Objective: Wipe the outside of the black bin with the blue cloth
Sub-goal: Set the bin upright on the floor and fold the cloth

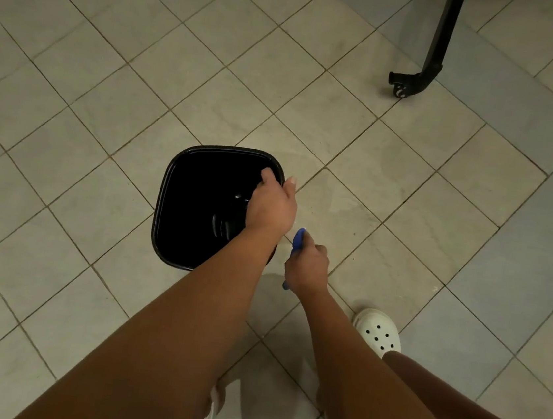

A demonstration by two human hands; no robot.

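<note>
Below, left grip [271,206] clasping black bin's [183,198] rim, right grip [308,268] clutching blue cloth [298,240] just beside it.

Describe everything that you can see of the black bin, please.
The black bin is squarish with rounded corners and a raised rim, seemingly glossy plastic. It stands upright and open on the tiled floor; its inside is dark with faint reflections. The left hand grips the rim at its far right corner. The right hand holds the blue cloth beside it; whether they touch is hidden.
</note>
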